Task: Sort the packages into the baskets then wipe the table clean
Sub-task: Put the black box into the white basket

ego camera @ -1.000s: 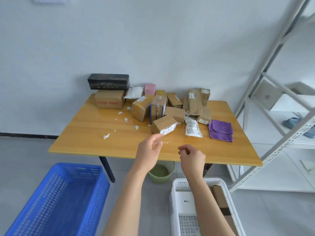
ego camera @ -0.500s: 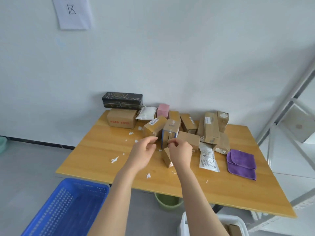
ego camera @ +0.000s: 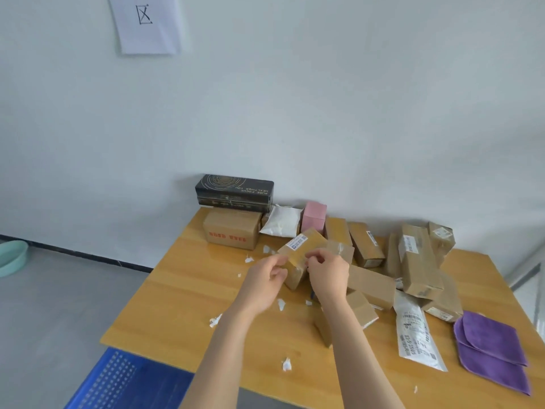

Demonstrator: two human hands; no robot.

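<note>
Fingers (ego camera: 277,271) of the left hand (ego camera: 261,286) are curling around the near-left end of a labelled brown box (ego camera: 300,255), while the right hand (ego camera: 328,276) is pinching its other side; both hands are closing on it, seemingly to lift it clear of the pile.

The wooden table (ego camera: 182,290) is carrying everything, pushed against the wall. The blue basket (ego camera: 124,382) is sitting below the near-left edge, likely within drop reach. The other packages (ego camera: 415,258) are crowding the far-right half, leaning on each other. The purple cloth (ego camera: 492,346) is lying folded at the right edge, probably waiting for wiping. Paper scraps (ego camera: 286,364) are littering the front.

The box is tilted, tape glossy, white label on top.
</note>
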